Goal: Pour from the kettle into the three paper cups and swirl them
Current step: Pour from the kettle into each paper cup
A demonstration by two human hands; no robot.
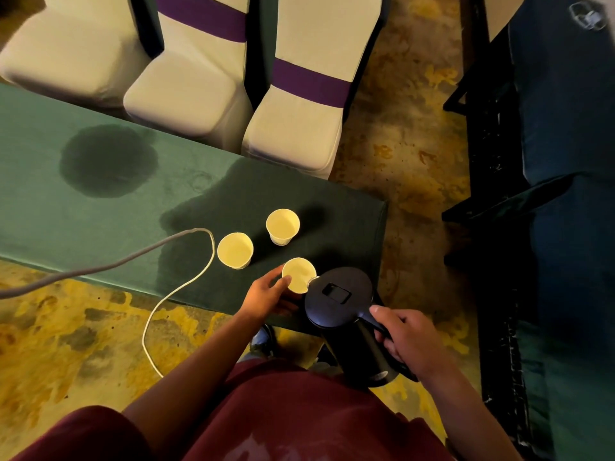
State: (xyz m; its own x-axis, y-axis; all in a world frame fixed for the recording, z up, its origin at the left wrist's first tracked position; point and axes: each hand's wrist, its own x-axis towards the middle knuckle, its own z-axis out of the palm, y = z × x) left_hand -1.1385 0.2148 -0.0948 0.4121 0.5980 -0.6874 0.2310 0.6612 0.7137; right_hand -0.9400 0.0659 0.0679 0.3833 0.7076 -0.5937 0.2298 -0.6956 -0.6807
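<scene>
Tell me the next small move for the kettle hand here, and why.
Probably tip the kettle a little further, so it pours. Its spout sits at the rim of the nearest cup, which the left hand grips; the right hand holds the handle. The other two cups wait behind.

The black plastic kettle (346, 314) hides the near right rim of the nearest pale paper cup (298, 273); any liquid inside cannot be told. The green-clothed table (100, 221) runs off the left edge.

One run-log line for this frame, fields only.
step: pouring, first cup | left hand: holds near cup | right hand: grips kettle, spout at rim | other cups: untouched
</scene>
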